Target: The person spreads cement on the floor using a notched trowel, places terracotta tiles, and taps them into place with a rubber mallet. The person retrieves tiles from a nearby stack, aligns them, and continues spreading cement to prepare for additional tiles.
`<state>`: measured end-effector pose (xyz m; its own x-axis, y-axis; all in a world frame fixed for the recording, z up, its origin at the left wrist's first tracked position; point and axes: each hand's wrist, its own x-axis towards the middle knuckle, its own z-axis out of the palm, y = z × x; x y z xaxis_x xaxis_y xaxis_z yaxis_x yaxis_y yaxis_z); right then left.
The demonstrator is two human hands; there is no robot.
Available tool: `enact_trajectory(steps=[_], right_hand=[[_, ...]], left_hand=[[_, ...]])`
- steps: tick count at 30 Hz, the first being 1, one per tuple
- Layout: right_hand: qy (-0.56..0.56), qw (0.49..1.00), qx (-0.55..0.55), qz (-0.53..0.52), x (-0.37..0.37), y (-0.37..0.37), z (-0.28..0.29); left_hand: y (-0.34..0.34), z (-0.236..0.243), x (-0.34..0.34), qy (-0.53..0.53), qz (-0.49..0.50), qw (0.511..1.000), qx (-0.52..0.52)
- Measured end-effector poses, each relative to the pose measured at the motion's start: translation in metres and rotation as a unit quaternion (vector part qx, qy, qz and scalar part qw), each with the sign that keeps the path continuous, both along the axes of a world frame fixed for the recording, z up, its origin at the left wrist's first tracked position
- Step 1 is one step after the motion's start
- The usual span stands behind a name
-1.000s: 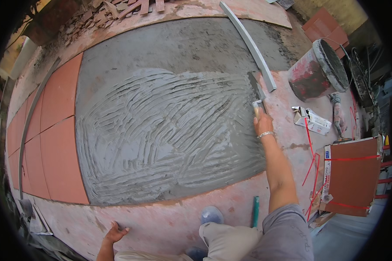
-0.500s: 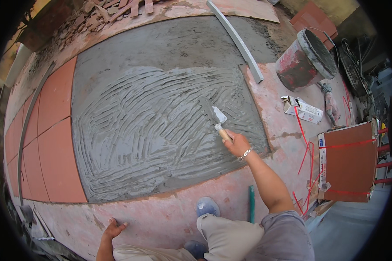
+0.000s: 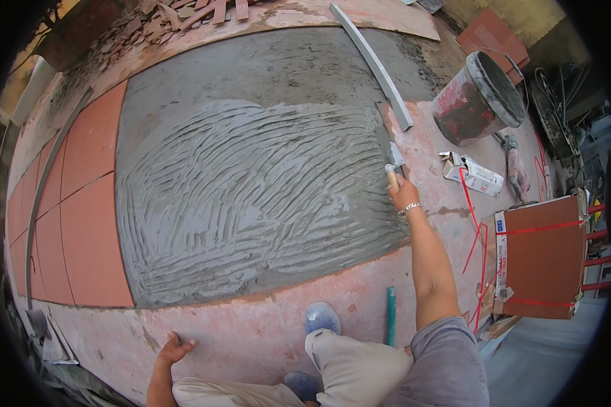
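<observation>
My right hand (image 3: pixel 404 195) is closed around the wooden handle of a trowel (image 3: pixel 396 156) at the right edge of the mortar bed. Its blade points away from me, with a pale smear on it. Combed, wavy ridges cover the grey wet mortar (image 3: pixel 251 183); the far strip looks flatter. My left hand (image 3: pixel 175 349) is held low over the pinkish slab at the lower left, fingers apart and nothing in them. Laid terracotta tiles (image 3: pixel 91 241) border the mortar on the left.
A long metal straightedge (image 3: pixel 373 64) lies across the far right corner. Beyond it stands a mortar-stained bucket (image 3: pixel 478 98). On the right are a small white box (image 3: pixel 482 175) and a strapped pack of tiles (image 3: pixel 543 258). A green rod (image 3: pixel 391 317) lies near my knee.
My right hand has swept the trowel rightward and a little away from me, from inside the mortar to its right edge. Ridges now show where the trowel was. My left hand stays nearly still.
</observation>
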<state>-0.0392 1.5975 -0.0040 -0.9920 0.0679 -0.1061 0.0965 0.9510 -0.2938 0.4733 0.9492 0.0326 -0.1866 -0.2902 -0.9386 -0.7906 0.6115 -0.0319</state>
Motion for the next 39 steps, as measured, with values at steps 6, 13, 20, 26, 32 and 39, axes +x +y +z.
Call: enact_trajectory(steps=[6,13,20,26,32,39], right_hand=[[-0.013,0.999,0.035,-0.032,0.011,-0.009,0.007],[-0.013,0.998,0.051,-0.035,0.037,-0.016,0.014],[-0.054,0.998,0.036,-0.012,0.112,-0.058,0.011],[-0.09,0.994,0.023,0.052,0.166,-0.09,0.004],[-0.132,0.973,-0.017,0.188,0.232,-0.125,0.016],[-0.189,0.938,-0.148,0.252,0.279,-0.175,0.042]], left_hand=[[-0.001,-0.001,0.002,0.006,0.004,1.0,0.007],[0.0,0.0,0.001,0.003,-0.013,1.0,-0.003],[0.001,0.001,0.0,0.006,-0.018,1.0,-0.003],[0.0,-0.002,0.002,0.025,-0.045,0.999,-0.01],[-0.002,-0.003,0.0,0.011,-0.016,1.0,0.004],[0.0,0.0,-0.004,0.001,-0.013,1.0,-0.001]])
